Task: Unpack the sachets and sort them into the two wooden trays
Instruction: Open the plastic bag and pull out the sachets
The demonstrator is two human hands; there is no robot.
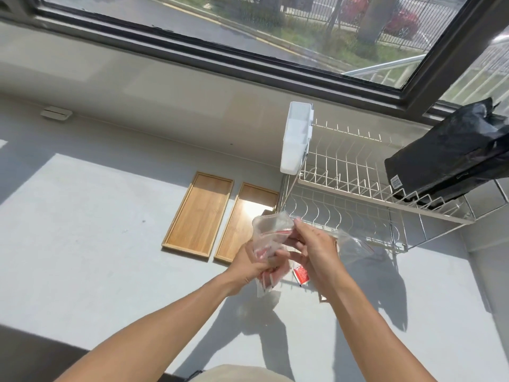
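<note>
Two wooden trays (pixel 198 216) (pixel 242 224) side by side at centre-left, both bare. Left hand (pixel 248 268) grips the bottom of a clear zip bag (pixel 271 235) of red sachets (pixel 265 281); right hand (pixel 314 249) pinches its top. One red sachet (pixel 301 274) lies on the counter (pixel 82 257) below. Dish rack (pixel 358 188) right.

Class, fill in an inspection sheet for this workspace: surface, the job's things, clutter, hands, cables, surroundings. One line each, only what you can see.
Surface: grey countertop, part sunlit, part shaded.
Job's things: two wooden trays, left tray and right tray, side by side, both without sachets; clear zip bag holding red sachets; one red sachet lies below it.
Clutter: wire dish rack, white caddy, black bag, another clear bag.
Hands: left hand and right hand both grip the zip bag.
Cables: nothing seen.
Surroundings: window, street outside.
</note>
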